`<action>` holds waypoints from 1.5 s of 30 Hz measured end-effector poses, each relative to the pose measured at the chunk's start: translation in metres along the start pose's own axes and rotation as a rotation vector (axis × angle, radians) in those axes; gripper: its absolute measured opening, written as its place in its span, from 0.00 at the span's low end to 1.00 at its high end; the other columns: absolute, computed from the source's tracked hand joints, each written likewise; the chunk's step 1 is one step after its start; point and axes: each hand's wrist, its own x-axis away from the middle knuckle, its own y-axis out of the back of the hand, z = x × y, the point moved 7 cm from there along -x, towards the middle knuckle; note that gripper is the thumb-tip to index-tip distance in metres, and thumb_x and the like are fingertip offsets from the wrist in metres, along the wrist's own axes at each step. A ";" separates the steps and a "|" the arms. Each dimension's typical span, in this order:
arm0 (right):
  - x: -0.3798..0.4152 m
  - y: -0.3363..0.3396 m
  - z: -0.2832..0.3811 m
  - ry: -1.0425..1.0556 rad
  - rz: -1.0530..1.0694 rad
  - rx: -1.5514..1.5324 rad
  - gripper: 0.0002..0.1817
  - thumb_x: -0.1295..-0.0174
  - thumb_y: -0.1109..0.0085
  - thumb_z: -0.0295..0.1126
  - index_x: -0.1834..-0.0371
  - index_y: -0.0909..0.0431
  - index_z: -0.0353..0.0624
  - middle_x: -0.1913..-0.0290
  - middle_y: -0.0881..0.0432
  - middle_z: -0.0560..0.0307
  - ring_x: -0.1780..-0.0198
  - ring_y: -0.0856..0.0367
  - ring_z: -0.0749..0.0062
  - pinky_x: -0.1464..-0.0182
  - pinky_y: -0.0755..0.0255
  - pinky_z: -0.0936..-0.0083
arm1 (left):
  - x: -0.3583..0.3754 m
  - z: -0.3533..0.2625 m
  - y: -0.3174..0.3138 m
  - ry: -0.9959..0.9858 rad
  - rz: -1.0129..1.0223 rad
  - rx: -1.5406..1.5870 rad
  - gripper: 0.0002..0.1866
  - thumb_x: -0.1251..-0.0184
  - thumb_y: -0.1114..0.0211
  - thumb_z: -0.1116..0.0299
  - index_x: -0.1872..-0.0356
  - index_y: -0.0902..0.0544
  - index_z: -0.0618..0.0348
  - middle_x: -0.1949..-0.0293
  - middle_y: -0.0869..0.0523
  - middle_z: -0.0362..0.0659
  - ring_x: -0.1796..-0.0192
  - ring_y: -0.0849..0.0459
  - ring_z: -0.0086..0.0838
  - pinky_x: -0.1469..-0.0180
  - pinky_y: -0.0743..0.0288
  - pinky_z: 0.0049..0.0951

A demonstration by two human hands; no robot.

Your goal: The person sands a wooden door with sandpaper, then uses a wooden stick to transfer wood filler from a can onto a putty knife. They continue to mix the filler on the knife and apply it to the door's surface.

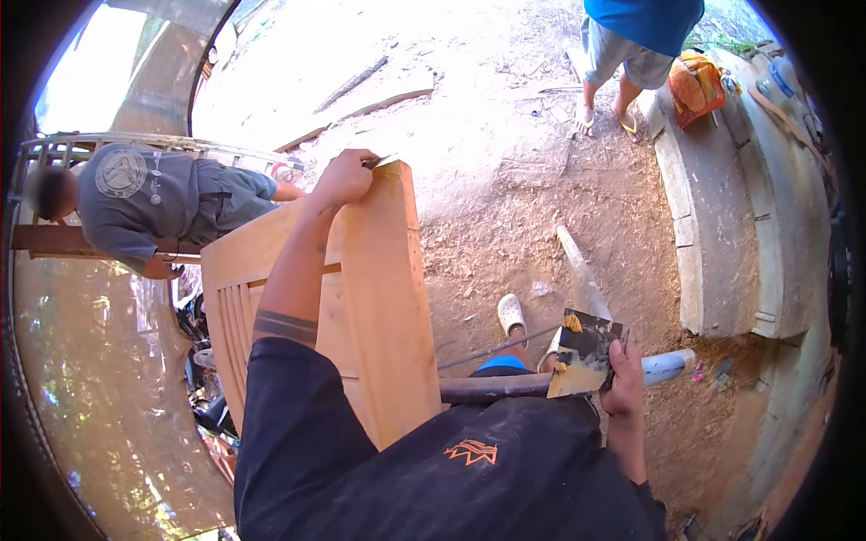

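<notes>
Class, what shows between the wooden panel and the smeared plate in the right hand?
In the head view, a dark pipe, a thin rod, blue cloth and a white clog show between the wooden panel and the plate.

left fingers (pixel 359 169): at wooden door (pixel 383 298) corner, perhaps gripping blade (pixel 373 163) | right fingers (pixel 618 354): hold smeared plate (pixel 585 347)

We reached our left arm (pixel 302 261) far forward, nearly straight, dark bands (pixel 286 327) ringing it. At its end our left hand (pixel 347 178) turned inward, knuckles up, fingers curled closed. We held our right forearm (pixel 629 446) close to our side, our right hand (pixel 622 379) gripping, thumb extended forward, its other fingers partly hidden.
</notes>
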 end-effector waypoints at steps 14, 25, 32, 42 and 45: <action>0.000 -0.008 0.004 -0.047 0.022 0.019 0.17 0.31 0.56 0.34 0.45 0.33 0.34 0.53 0.21 0.54 0.55 0.21 0.73 0.51 0.27 0.75 | 0.058 -0.008 0.000 -0.547 -0.002 -0.138 0.25 0.51 0.51 0.87 0.50 0.20 0.60 0.50 0.19 0.51 0.45 0.22 0.44 0.42 0.30 0.34; -0.015 -0.007 0.000 -0.042 0.123 0.080 0.19 0.29 0.58 0.35 0.42 0.35 0.34 0.49 0.22 0.53 0.50 0.21 0.70 0.46 0.28 0.73 | 0.238 0.019 -0.113 -0.559 -0.082 -0.201 0.31 0.53 0.48 0.86 0.44 0.22 0.51 0.43 0.23 0.44 0.38 0.27 0.36 0.38 0.31 0.37; -0.012 -0.007 -0.001 -0.034 0.120 0.079 0.18 0.29 0.57 0.34 0.42 0.34 0.34 0.49 0.22 0.52 0.50 0.21 0.69 0.47 0.28 0.72 | 0.144 0.002 -0.027 -0.452 0.014 -0.105 0.28 0.49 0.51 0.88 0.46 0.22 0.54 0.49 0.19 0.51 0.45 0.22 0.42 0.42 0.30 0.37; 0.006 -0.005 0.003 -0.006 0.069 0.069 0.17 0.30 0.57 0.34 0.43 0.34 0.35 0.49 0.22 0.51 0.49 0.22 0.67 0.45 0.28 0.71 | 0.129 0.000 -0.059 -0.648 -0.007 -0.117 0.29 0.54 0.51 0.88 0.49 0.19 0.53 0.52 0.17 0.48 0.48 0.20 0.41 0.46 0.27 0.34; 0.010 0.004 0.001 0.004 0.031 0.052 0.18 0.29 0.58 0.34 0.42 0.34 0.35 0.49 0.23 0.51 0.49 0.22 0.67 0.45 0.29 0.71 | 0.165 0.002 -0.070 -0.554 0.381 -0.285 0.28 0.52 0.52 0.87 0.48 0.20 0.55 0.52 0.17 0.49 0.46 0.21 0.41 0.44 0.29 0.35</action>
